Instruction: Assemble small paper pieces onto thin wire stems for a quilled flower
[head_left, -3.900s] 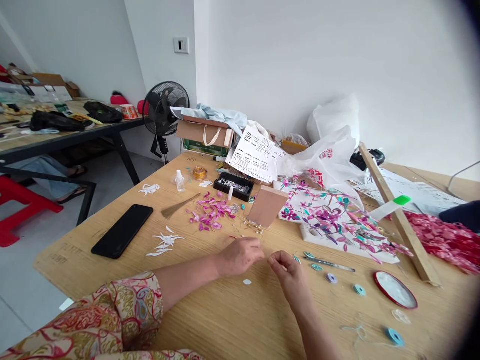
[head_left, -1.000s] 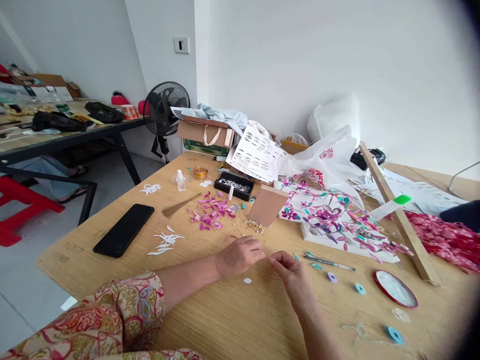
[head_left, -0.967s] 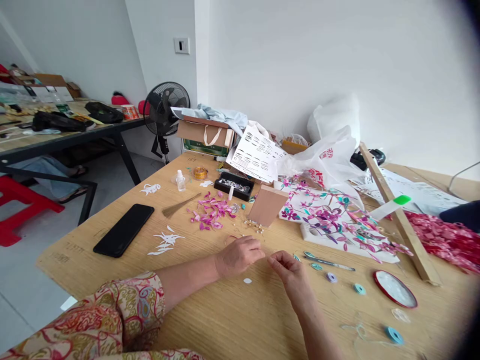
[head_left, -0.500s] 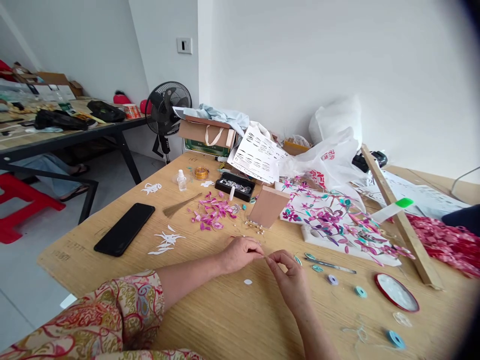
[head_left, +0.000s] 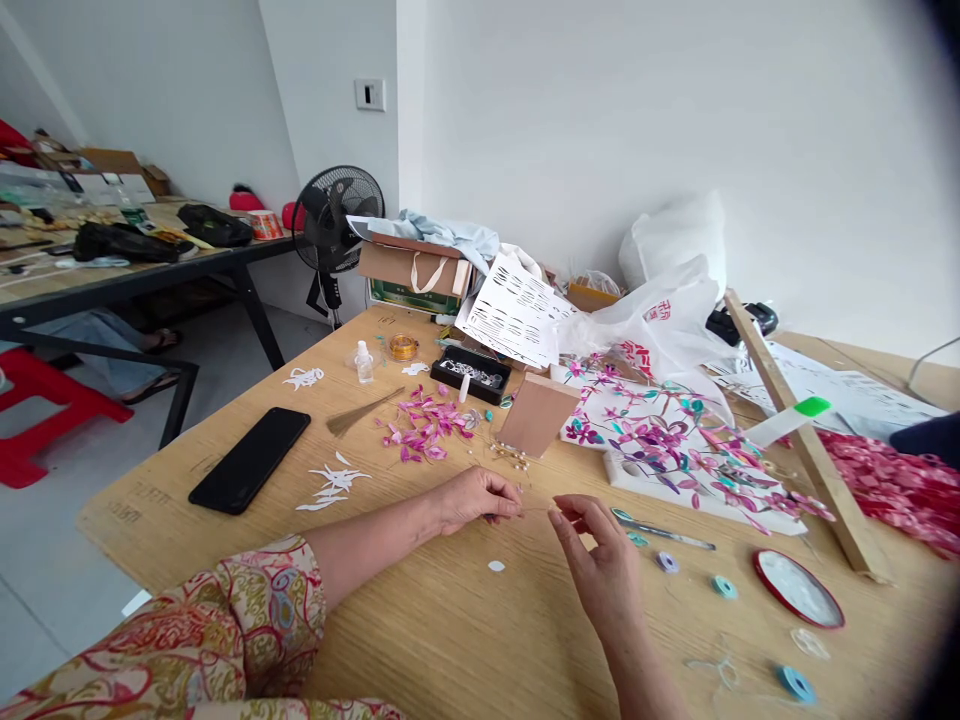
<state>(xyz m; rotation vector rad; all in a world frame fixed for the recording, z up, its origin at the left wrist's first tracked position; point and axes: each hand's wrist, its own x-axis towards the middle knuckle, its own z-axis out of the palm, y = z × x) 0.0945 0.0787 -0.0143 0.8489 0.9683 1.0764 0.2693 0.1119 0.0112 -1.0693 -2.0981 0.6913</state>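
Observation:
My left hand (head_left: 480, 497) is closed, fingertips pinched, above the wooden table. Opposite it, my right hand (head_left: 600, 550) pinches with thumb and forefinger. A very fine brownish wire (head_left: 537, 509) spans the short gap between the two hands; its ends are hidden in the fingers. Beneath them on the tabletop lies a small white oval piece (head_left: 496, 566). Just beyond my left hand are pearl-tipped stems (head_left: 512, 455) beside a brown card block (head_left: 537, 412). Close to my right hand lie tweezers (head_left: 667, 530) and a lilac thread spool (head_left: 667, 562).
Pink petals (head_left: 426, 425), a bundle of fine wires (head_left: 360, 413), white paper cutouts (head_left: 331, 484) and a black phone (head_left: 250, 460) lie to the left. On the right are finished flower sprays (head_left: 667, 430), a wooden bar (head_left: 806, 440), a red-rimmed dish (head_left: 799, 588) and a blue spool (head_left: 796, 684).
My hands have drawn apart, the right moving rightward and the left slightly left, so more wire shows between them. The tweezers and spools have stayed put.

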